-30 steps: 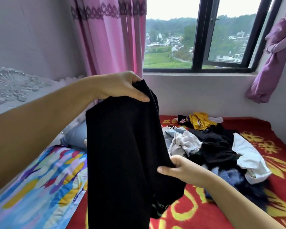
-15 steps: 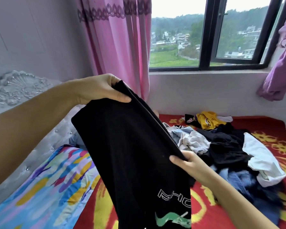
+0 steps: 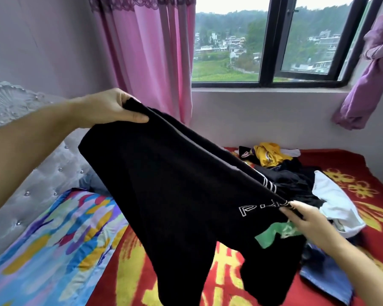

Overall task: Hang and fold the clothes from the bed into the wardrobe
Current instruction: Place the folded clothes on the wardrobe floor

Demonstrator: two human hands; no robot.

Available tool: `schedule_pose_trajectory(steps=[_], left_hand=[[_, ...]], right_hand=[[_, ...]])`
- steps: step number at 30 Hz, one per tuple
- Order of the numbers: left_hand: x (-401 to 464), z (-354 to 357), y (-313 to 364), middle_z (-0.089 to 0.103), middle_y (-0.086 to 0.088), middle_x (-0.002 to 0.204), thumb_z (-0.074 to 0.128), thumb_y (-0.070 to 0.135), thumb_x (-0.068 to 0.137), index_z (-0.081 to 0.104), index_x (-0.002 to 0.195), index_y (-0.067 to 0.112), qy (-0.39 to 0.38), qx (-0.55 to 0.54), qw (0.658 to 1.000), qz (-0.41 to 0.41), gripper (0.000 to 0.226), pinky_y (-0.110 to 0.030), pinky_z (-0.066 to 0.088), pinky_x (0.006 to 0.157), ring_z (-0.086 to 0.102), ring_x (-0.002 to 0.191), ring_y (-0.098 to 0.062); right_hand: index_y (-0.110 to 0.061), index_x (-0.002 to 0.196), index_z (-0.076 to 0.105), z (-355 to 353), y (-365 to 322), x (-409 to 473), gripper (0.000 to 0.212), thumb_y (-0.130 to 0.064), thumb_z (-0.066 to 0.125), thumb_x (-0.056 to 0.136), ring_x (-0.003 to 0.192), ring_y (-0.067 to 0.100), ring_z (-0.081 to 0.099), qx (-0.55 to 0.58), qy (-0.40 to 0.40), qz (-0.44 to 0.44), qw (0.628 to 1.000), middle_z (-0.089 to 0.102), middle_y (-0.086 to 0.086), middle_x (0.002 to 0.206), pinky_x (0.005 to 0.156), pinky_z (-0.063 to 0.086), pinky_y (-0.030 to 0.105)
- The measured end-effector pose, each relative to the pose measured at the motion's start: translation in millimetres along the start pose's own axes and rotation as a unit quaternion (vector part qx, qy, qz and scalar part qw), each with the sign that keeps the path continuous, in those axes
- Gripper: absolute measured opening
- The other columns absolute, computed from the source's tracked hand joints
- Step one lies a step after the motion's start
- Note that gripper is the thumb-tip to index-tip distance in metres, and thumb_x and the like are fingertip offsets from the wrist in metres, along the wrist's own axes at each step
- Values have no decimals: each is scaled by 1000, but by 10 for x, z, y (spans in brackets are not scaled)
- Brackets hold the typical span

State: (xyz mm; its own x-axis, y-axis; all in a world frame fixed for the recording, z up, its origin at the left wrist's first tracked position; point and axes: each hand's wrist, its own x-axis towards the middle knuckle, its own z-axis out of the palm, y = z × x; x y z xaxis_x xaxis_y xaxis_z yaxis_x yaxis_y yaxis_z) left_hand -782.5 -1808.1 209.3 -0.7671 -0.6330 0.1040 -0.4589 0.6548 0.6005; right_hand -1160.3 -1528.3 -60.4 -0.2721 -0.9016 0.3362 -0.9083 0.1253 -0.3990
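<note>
Holding: black garment (image 3: 175, 195) stretched in the air above the bed (image 3: 352, 173), clear of the mattress.
Left hand (image 3: 111, 108): fingers curled over the upper end of the garment, thumb pressed along the front; firm pinch.
Right hand (image 3: 307, 219): pinching the lower edge beside the white outlined lettering; fingertips partly hidden by the cloth.
Garment state: doubled lengthwise, sloping down from left hand to right hand; two loose ends hanging below.
Step in hand: judged as straightening before a fold; wardrobe not in view.
Remaining work: clothes pile (image 3: 296, 182) heaped on the bed near the window side, yellow and white pieces among dark ones; task judged far from done.
Risk one: layers slipping apart at the right-hand pinch, given a shallow hold on the edge; crooked fold as result.
Risk two: hanging ends brushing the patterned quilt (image 3: 53, 239) or dragging into the pile, pulling other pieces along.
Risk three: uneven tension between the two holds, twisting the cloth.
</note>
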Motion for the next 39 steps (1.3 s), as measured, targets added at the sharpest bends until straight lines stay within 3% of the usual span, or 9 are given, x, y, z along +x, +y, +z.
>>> schedule_pose_trajectory(steps=[7, 11, 16, 18, 25, 28, 31, 33, 39], left_hand=[[587, 490, -473, 71, 8, 71, 75, 34, 80, 73, 81, 26, 107, 35, 993, -21, 8, -9, 46, 60, 66, 66, -3], [1068, 675, -483, 67, 11, 76, 67, 38, 86, 70, 86, 26, 221, 91, 971, 27, 12, -29, 48, 77, 62, 76, -12], [909, 856, -409, 66, 28, 75, 63, 53, 78, 68, 96, 28, 284, 3, 949, 139, 31, -13, 45, 75, 58, 72, 11], [637, 1119, -618, 68, 18, 78, 60, 52, 80, 71, 93, 23, 277, 32, 946, 165, 33, -21, 46, 73, 57, 71, 6], [-889, 2365, -2188, 64, -8, 75, 33, 34, 99, 50, 101, 17, 62, 253, 936, 237, 25, -30, 36, 64, 52, 73, -22], [-1705, 2956, -2883, 59, -8, 69, 46, 15, 78, 47, 95, 16, -41, 321, 932, 161, 17, -32, 33, 63, 57, 59, -26], [-2431, 3484, -3368, 54, -8, 66, 77, -3, 44, 52, 87, 15, -172, 339, 925, 14, 53, -35, 43, 53, 57, 51, -27], [-2698, 3803, -3467, 52, -6, 63, 86, -2, 25, 60, 78, 13, -229, 323, 917, -42, 61, -30, 43, 43, 54, 49, -27], [-2343, 4717, -2930, 57, -2, 69, 86, 3, 34, 69, 81, 10, -242, 260, 934, 37, 50, -25, 47, 48, 58, 56, -24]], right_hand=[[1, 84, 66, -312, 217, 742, 15, -12, 65, 90, 76, 31, 60, -103, -3, 76, 992, 64, 14, 80, 63, 40, 36], [-3, 105, 62, -590, 382, 1177, 17, -14, 56, 93, 94, 39, 59, -123, 50, 147, 980, 58, 18, 100, 76, 44, 41], [-10, 105, 43, -859, 559, 1002, 28, -7, 62, 85, 82, 33, 49, -9, 165, 216, 962, 47, 14, 95, 72, 34, 37], [-16, 111, 40, -804, 564, 782, 40, -7, 67, 83, 80, 28, 50, 45, 164, 240, 956, 53, 12, 92, 72, 33, 34], [-9, 115, 66, 664, 364, -416, 51, 6, 76, 67, 83, 33, 67, -92, -171, 85, 977, 65, 13, 96, 66, 51, 37], [-25, 139, 47, 1620, 166, -1007, 57, -19, 63, 85, 109, 27, 60, -123, -396, 43, 909, 56, 7, 119, 85, 48, 38], [-34, 146, 32, 2385, 60, -1512, 58, -43, 53, 92, 129, 22, 43, -106, -580, 66, 805, 44, 3, 135, 101, 38, 34], [-27, 143, 39, 2614, 82, -1714, 54, -39, 55, 93, 129, 20, 45, -57, -606, 148, 779, 48, 6, 134, 104, 37, 30], [-15, 131, 53, 2494, 675, -2007, 39, -14, 49, 92, 113, 23, 58, -75, -505, 335, 792, 63, 6, 122, 90, 39, 25]])
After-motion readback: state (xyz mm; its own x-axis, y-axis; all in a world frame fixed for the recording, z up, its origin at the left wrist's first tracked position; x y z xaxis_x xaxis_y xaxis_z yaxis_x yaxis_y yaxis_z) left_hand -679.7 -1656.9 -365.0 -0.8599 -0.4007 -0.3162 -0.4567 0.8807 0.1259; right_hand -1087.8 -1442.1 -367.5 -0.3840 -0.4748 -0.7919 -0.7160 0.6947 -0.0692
